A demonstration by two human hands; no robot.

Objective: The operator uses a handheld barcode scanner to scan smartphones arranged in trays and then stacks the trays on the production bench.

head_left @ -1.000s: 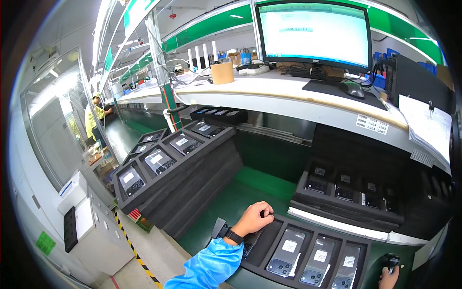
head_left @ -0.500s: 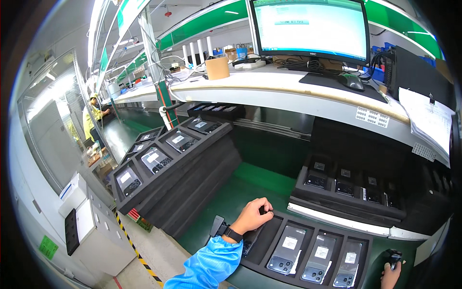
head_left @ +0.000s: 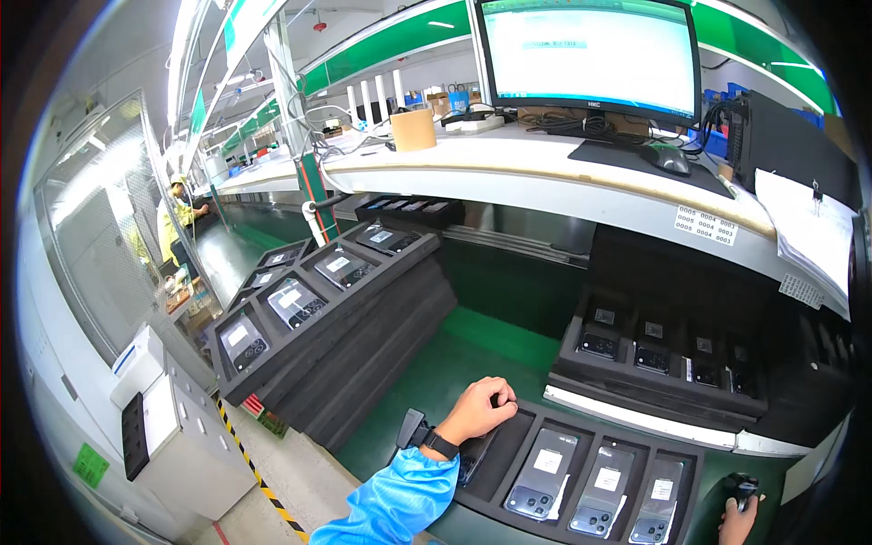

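Observation:
A black foam tray (head_left: 627,434) lies on the green bench in front of me. Three phones stand out in its slots: a left one (head_left: 542,472), a middle one (head_left: 600,490) and a right one (head_left: 658,500), backs up, each with a white label. In the leftmost slot a dark phone (head_left: 469,461) shows in part under my left hand (head_left: 478,411), whose fingers curl round its upper end. At the lower right, my right hand (head_left: 738,525) is closed on a black handheld scanner (head_left: 740,490), its lower part hidden in the fingers.
Stacked foam trays of phones (head_left: 345,309) stand at the left. Another tray stack (head_left: 663,372) sits at the right behind a white rail. Above runs a shelf (head_left: 536,154) with a monitor (head_left: 590,64), mouse (head_left: 666,159) and tape roll (head_left: 413,130). Far left, a person in yellow (head_left: 173,227) works.
Both hands stay almost where they were. The scanner in my right hand has tilted slightly. The whole view has shifted a little.

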